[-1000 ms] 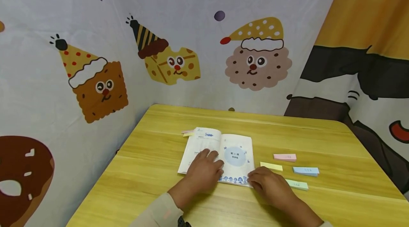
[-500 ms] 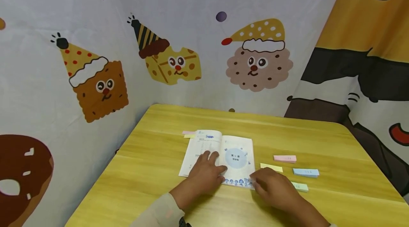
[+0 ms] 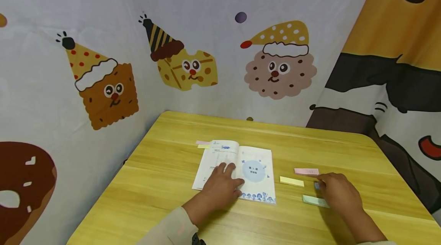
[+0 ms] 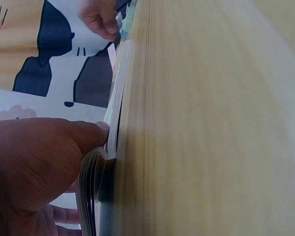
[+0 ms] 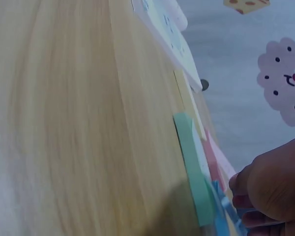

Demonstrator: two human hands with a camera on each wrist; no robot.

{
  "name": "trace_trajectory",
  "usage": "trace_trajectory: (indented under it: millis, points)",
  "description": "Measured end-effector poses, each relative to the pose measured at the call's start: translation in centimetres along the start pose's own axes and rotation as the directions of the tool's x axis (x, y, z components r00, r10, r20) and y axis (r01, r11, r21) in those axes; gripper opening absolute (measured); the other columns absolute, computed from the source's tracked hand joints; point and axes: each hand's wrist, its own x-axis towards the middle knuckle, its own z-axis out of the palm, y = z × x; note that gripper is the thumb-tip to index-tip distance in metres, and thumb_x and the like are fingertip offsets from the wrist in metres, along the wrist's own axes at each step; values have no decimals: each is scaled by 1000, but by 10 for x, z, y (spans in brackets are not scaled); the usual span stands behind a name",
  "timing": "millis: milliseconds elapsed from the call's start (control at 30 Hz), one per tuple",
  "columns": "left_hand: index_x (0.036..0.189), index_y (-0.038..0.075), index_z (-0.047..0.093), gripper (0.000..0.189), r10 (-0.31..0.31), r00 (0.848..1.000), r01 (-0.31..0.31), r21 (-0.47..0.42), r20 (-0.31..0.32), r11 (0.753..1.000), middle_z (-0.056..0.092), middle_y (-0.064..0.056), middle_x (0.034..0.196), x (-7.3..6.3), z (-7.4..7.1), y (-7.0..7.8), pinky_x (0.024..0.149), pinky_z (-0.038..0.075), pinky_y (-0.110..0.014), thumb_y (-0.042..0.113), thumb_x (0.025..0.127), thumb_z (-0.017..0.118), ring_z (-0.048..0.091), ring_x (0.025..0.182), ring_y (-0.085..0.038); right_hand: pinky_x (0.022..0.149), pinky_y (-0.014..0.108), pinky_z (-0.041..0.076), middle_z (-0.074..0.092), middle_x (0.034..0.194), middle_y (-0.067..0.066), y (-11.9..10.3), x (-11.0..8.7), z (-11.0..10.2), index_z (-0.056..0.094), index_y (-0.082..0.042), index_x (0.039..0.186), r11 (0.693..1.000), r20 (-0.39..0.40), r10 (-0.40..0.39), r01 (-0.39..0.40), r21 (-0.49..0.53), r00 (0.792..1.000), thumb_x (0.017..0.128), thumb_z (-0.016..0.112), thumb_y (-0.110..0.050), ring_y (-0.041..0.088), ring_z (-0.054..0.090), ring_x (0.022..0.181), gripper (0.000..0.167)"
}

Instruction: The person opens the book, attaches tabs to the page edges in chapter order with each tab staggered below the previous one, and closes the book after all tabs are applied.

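Note:
An open book [image 3: 255,154] lies on the table, its right page printed with a pale blue circle. My left hand [image 3: 222,187] rests across its fold, fingers spread on the left page, and in the left wrist view the thumb [image 4: 96,132] presses the right page. To the right of the book, my right hand [image 3: 341,195] is over the blue sticky notes [image 3: 317,186], mostly hiding them. In the right wrist view its curled fingers pinch a blue strip [image 5: 229,209] at the pad. Close by lie pink [image 3: 306,171], yellow [image 3: 291,181] and green sticky notes [image 3: 312,200].
Pink and yellow tabs [image 3: 203,144] stick out from the book's upper left edge. The wooden table [image 3: 144,203] meets a white cloth [image 3: 193,4] with cartoon figures at its back and left. A dark watch strap [image 3: 196,239] shows at my left sleeve.
My right hand has left the book's lower right corner and moved right to the blue sticky notes, uncovering the corner and the green notes. My left hand stays on the book.

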Motion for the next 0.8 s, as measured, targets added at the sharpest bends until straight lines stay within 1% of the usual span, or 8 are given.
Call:
trace_trajectory:
  millis: [100,233,400,567,700,800]
  points:
    - [133,37,69,35,0,1000,0,-2,-2,1000,46,-12,146,0,0,0,109,38,-51,47,100,62,42,132,-37,78,58,53,72,107,17,7,1,1,77,-5,110,1000,54,4,-4,4,999,92,73,-5,47,63,102,18]
    - [134,37,69,36,-1,1000,1,-12,3,1000,46,-11,146,0,-1,0,109,38,-51,47,100,62,42,131,-37,76,57,55,73,104,15,11,2,4,79,-8,106,1000,61,18,-18,7,998,93,72,-6,43,67,98,14]
    - [133,37,69,35,-3,1000,4,-18,3,1000,46,-11,145,0,-1,0,109,38,-50,46,100,62,42,130,-36,74,55,56,73,98,13,12,2,7,78,-8,100,1000,27,25,-25,11,999,91,74,-5,39,68,94,11]
    - [133,37,69,35,1,1000,-1,1,-11,1000,47,-10,145,-1,0,-1,109,39,-49,47,100,61,43,130,-36,70,54,53,71,87,5,13,2,8,76,-7,93,1000,-17,-3,3,-19,1000,87,79,-7,35,64,84,6]
    - [133,37,69,35,1,1000,-1,-4,-16,1000,47,-10,145,-2,0,-1,109,39,-49,47,100,60,43,130,-35,68,50,51,65,77,-2,14,1,10,72,-9,88,998,-19,-40,39,-52,999,88,78,-10,26,61,75,7]
    - [134,37,68,35,1,1000,-1,-15,-14,1000,46,-10,145,-1,0,-1,109,38,-49,46,101,60,43,130,-35,65,46,48,58,69,-6,14,1,10,67,-12,82,995,-16,-53,51,-81,998,89,76,-14,17,55,65,11]
